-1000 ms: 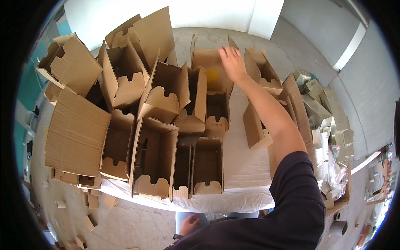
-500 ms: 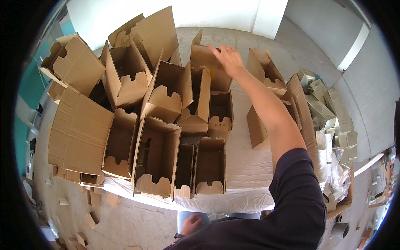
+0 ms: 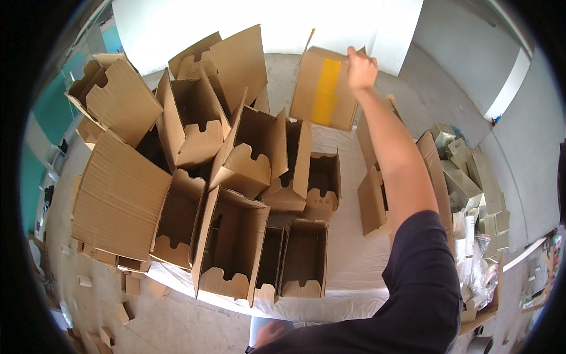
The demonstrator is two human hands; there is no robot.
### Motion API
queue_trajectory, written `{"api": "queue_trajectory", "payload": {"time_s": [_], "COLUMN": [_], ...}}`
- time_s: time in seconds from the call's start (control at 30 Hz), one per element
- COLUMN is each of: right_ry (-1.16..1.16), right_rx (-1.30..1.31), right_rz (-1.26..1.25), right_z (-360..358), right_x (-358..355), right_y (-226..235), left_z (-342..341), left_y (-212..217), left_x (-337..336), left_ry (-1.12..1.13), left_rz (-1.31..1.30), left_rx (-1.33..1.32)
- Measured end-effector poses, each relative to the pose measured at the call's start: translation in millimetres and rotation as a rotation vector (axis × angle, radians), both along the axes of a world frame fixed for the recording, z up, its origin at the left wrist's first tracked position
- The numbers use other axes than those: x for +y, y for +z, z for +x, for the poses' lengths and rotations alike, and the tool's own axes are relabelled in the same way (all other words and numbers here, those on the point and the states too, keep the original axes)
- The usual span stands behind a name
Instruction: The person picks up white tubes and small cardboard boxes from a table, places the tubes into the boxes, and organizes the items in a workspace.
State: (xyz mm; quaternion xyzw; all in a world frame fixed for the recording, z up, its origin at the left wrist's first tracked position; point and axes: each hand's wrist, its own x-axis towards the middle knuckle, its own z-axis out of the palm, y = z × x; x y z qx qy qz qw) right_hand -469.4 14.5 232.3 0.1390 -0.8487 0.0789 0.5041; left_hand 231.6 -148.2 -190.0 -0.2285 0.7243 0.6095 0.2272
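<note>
My right hand [image 3: 361, 71] reaches to the far side of the table, its fingers closed on the upper right edge of a cardboard box [image 3: 303, 88]. A wide yellow tape strip runs down the face turned to me. The box is tilted and appears raised at the table's far edge; its underside is hidden. At the lower edge, my left hand [image 3: 271, 334] rests low by my leg, partly covered by my dark sleeve. Its fingers seem loosely laid out, with nothing visible in them. Nearest to the held box stand a narrow open box [image 3: 300, 159] and a small open box [image 3: 324, 171].
Several open-topped cardboard boxes [image 3: 233, 236] crowd the left of the white-covered table [image 3: 354, 271]. Another box [image 3: 371, 203] stands beside my right forearm. At the right lie pale cartons [image 3: 460, 183] and clear plastic bags [image 3: 480, 277]. Cardboard scraps [image 3: 125, 312] lie on the floor.
My right hand has gone from open fingers over the far box to gripping its edge. The box has shifted right and turned, showing its taped face. The view has tilted upward.
</note>
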Motion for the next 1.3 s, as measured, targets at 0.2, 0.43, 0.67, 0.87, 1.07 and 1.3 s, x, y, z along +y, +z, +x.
{"api": "queue_trajectory", "payload": {"time_s": [0.2, 0.43, 0.67, 0.87, 1.07, 1.3], "right_ry": [0.007, 0.111, 0.16, 0.296, 0.176, 0.332], "right_rx": [0.2, 0.228, 0.262, -0.13, -0.123, -0.162], "right_rz": [-0.089, -0.102, 0.002, -0.139, -0.015, 0.003], "right_z": [40.6, 165.6, 332.3, 425.5, 487.9, 510.8], "right_x": [28.1, 97.9, 164.8, 189.6, 191.9, 186.2], "right_y": [78.1, 145.5, 186.3, 138.1, 79.2, 10.0], "left_z": [-3.9, -13.0, -71.1, -101.9, -122.0, -118.9], "left_y": [20.5, 73.4, 257.5, 337.5, 297.5, 244.9], "left_x": [5.1, 11.9, 68.3, 108.5, 134.9, 117.8], "left_ry": [-0.018, -0.285, -0.313, -0.058, -0.235, -0.274], "left_rz": [0.073, -0.159, -0.245, -0.318, -0.026, -0.147], "left_rx": [0.023, 0.206, 1.087, 1.488, 1.245, 1.074]}}
